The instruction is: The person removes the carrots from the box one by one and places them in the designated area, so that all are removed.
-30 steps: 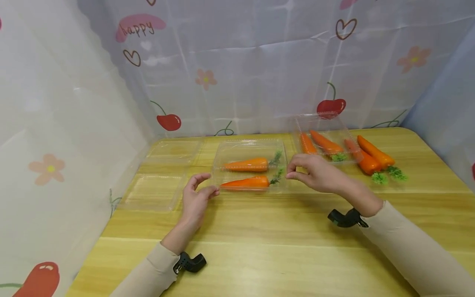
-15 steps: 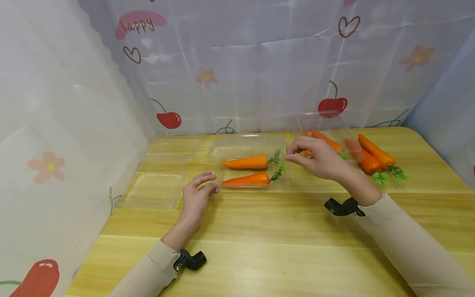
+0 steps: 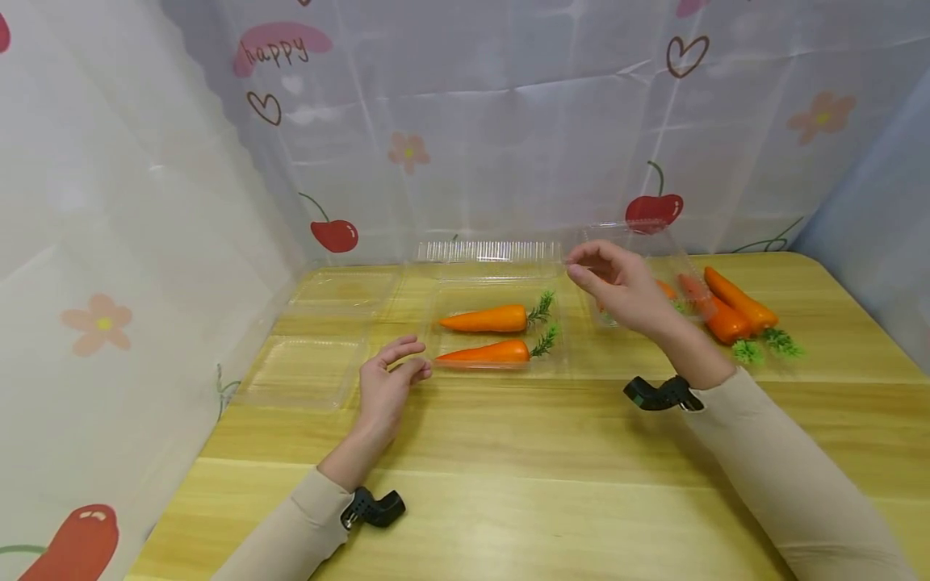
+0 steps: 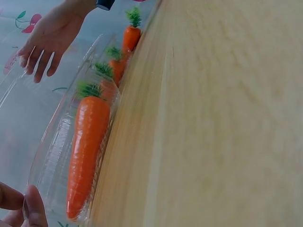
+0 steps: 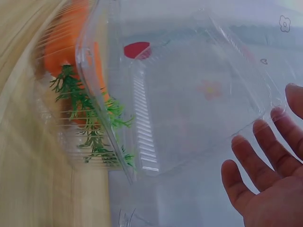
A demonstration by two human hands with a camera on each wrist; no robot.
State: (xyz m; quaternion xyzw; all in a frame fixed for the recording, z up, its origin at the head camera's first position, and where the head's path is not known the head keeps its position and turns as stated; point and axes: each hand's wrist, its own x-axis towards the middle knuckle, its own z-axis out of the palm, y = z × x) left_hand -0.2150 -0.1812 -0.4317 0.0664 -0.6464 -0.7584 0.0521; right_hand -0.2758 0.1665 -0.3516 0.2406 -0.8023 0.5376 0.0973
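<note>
Two orange toy carrots [image 3: 485,353] with green tops lie side by side in a clear plastic clamshell box [image 3: 454,297]. Its hinged lid [image 3: 490,257] stands lifted at the far side. My left hand [image 3: 385,391] pinches the box's near left rim between thumb and forefinger; the left wrist view shows that thumb [image 4: 34,208] against the plastic. At the lid's right corner, my right hand [image 3: 617,286] pinches the edge between thumb and forefinger, other fingers spread in the right wrist view. Behind this hand, a second box with carrots is partly hidden.
An opened clear box [image 3: 301,371] lies at the left of the wooden table [image 3: 508,484]. Two loose carrots [image 3: 739,300] lie at the right, next to the second clear box [image 3: 683,242]. A printed curtain [image 3: 494,177] closes off the back and sides.
My right hand has risen and moved back, swinging the lid up from over the carrots to the far side. The left hand has stayed at the box's near left corner.
</note>
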